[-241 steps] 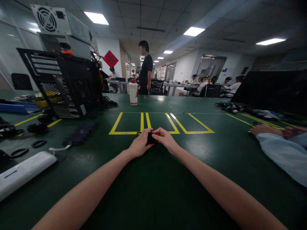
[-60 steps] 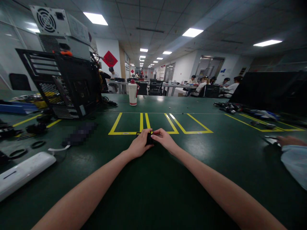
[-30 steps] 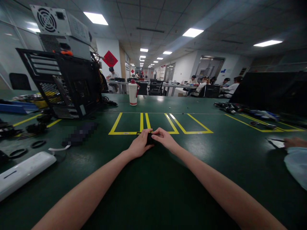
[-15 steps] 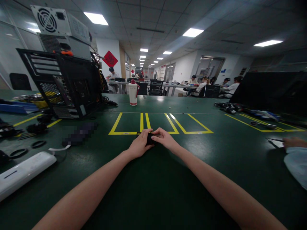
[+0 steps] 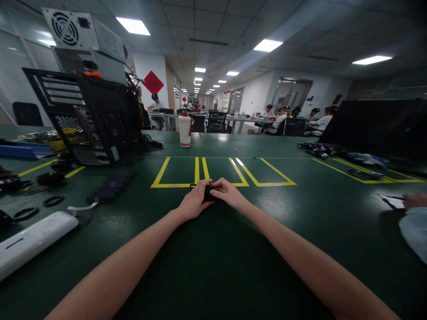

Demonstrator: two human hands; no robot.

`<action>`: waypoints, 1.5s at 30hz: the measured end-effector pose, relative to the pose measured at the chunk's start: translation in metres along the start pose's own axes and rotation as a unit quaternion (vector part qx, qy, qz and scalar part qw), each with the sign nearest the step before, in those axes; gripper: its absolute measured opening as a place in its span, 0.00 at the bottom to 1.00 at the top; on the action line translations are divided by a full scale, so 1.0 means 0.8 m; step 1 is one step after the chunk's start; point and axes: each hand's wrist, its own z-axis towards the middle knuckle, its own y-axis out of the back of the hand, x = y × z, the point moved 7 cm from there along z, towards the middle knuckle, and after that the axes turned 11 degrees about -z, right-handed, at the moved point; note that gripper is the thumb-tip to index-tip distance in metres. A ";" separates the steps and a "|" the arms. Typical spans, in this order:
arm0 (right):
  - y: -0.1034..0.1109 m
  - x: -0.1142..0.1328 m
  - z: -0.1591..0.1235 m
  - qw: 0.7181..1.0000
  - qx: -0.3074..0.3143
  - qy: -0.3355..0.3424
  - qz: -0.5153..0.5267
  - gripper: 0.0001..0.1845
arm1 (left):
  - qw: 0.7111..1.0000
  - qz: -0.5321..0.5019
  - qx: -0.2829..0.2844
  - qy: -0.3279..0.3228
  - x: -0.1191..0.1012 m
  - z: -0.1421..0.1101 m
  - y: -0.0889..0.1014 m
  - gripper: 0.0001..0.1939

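Observation:
My left hand (image 5: 196,200) is closed around a small black object (image 5: 207,193) on the green table (image 5: 213,249). Most of that object lies behind my fingers, so its kind cannot be made out. From the other side, my right hand (image 5: 228,193) pinches at its right end with thumb and fingertips. Whatever small part sits in that pinch is too small to name. Both hands are close together at the near edge of the yellow tape markings (image 5: 222,184).
To the left stands an open black computer case (image 5: 110,120) topped by power supplies (image 5: 83,31). A white bottle (image 5: 185,131) stands beyond my hands. A white elongated device (image 5: 36,240) lies at left. At right, another person's hand (image 5: 415,201) holds something thin and white.
My hands stay in almost the same place on the black object. The other person's hand and sleeve at the right edge have shifted slightly to the right.

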 end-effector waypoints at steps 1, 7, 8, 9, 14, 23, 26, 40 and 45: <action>0.001 0.001 0.000 1.000 -0.011 0.002 -0.003 0.12 | 1.000 -0.001 0.001 0.001 0.000 0.000 0.000 0.32; 0.005 -0.001 -0.001 0.998 -0.021 -0.057 -0.034 0.14 | 1.000 -0.003 0.003 0.007 0.000 -0.001 0.002 0.32; 0.005 -0.001 -0.001 0.997 -0.016 -0.066 -0.033 0.15 | 1.000 -0.004 0.004 0.007 -0.001 -0.001 0.002 0.32; 0.005 0.000 -0.002 0.997 -0.007 -0.068 -0.029 0.15 | 1.000 -0.004 0.005 0.006 -0.002 -0.001 0.002 0.32; -0.001 0.008 -0.004 0.999 0.023 -0.023 0.001 0.19 | 1.000 -0.003 0.010 0.017 -0.002 -0.001 0.001 0.31; 0.004 -0.008 0.002 0.999 -0.028 -0.040 -0.016 0.15 | 1.000 -0.005 0.010 0.014 -0.003 -0.001 0.003 0.31; 0.004 -0.009 0.003 0.998 -0.014 -0.059 -0.014 0.16 | 1.000 -0.001 0.004 0.008 -0.002 -0.001 0.003 0.32; 0.004 -0.006 -0.001 0.999 -0.036 -0.040 -0.009 0.14 | 1.000 0.002 0.006 0.011 0.001 -0.001 0.000 0.31; 0.003 -0.006 -0.004 0.998 0.003 -0.066 -0.015 0.16 | 1.000 0.004 0.007 0.015 0.000 -0.001 0.002 0.31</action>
